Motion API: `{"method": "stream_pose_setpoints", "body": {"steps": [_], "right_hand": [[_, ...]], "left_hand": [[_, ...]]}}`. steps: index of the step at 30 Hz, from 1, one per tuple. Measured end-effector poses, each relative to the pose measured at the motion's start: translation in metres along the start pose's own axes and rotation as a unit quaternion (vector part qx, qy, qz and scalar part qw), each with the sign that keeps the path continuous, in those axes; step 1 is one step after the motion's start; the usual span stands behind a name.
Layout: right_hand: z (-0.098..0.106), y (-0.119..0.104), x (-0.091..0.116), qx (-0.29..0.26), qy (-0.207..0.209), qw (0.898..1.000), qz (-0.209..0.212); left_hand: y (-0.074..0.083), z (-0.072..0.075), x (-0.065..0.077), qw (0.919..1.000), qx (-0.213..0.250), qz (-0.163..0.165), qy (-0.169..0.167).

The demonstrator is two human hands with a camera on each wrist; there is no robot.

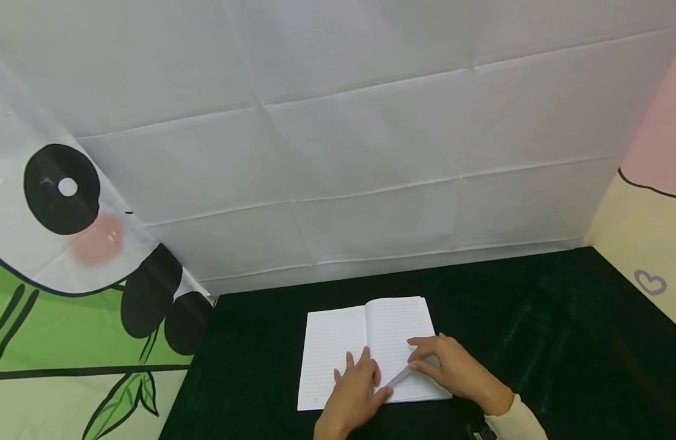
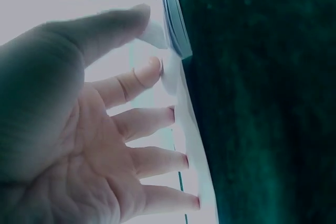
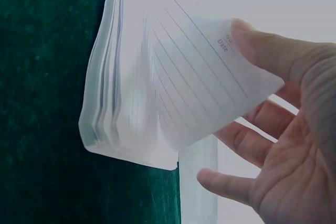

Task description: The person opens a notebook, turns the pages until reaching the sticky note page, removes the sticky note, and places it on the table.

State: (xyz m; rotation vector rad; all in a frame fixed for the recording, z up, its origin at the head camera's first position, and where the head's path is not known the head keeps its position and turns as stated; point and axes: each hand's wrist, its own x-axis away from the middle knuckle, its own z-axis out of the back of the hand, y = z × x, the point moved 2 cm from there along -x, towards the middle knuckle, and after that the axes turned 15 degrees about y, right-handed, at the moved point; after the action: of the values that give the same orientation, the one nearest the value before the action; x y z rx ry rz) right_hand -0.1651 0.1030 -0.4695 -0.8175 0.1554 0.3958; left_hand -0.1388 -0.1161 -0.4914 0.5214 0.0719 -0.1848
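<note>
An open lined notebook (image 1: 334, 342) lies on the dark green cloth. My right hand (image 1: 456, 366) pinches a page (image 3: 199, 87) of it between thumb and fingers, lifting its lower part into a slanting fold. "No." and "Date" are printed near that page's corner in the right wrist view. My left hand (image 1: 353, 390) rests on the notebook near the spine, its fingers spread and fairly straight. Its thumb lies at the lower end of the folded page. In the left wrist view the left palm (image 2: 94, 156) shows, with the fingertips by the notebook's edge.
Green velvety cloth (image 1: 536, 330) spreads on both sides of the notebook. Behind it hangs a creased white sheet (image 1: 371, 153). Cartoon-printed panels stand at the left (image 1: 52, 275) and right (image 1: 646, 244). A small dark object (image 1: 481, 432) shows by the right sleeve.
</note>
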Motion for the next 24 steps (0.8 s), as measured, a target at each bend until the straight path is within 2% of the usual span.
{"method": "stream_pose_setpoints", "body": {"steps": [5,14,19,24], "right_hand": [[0.001,-0.001,0.000,0.024,0.036,0.999,-0.002],[0.002,0.000,0.000,0.052,0.082,0.995,-0.038],[0.002,0.003,0.003,0.063,0.087,0.992,-0.064],[-0.001,0.008,0.005,0.082,0.057,0.986,-0.132]], "left_hand": [[0.003,0.001,-0.002,1.0000,0.010,0.002,0.002],[0.007,0.000,-0.002,0.9992,0.011,0.012,0.038],[0.008,0.000,-0.003,0.9978,0.012,0.025,0.060],[0.008,-0.001,-0.003,0.9946,0.017,0.020,0.100]]}}
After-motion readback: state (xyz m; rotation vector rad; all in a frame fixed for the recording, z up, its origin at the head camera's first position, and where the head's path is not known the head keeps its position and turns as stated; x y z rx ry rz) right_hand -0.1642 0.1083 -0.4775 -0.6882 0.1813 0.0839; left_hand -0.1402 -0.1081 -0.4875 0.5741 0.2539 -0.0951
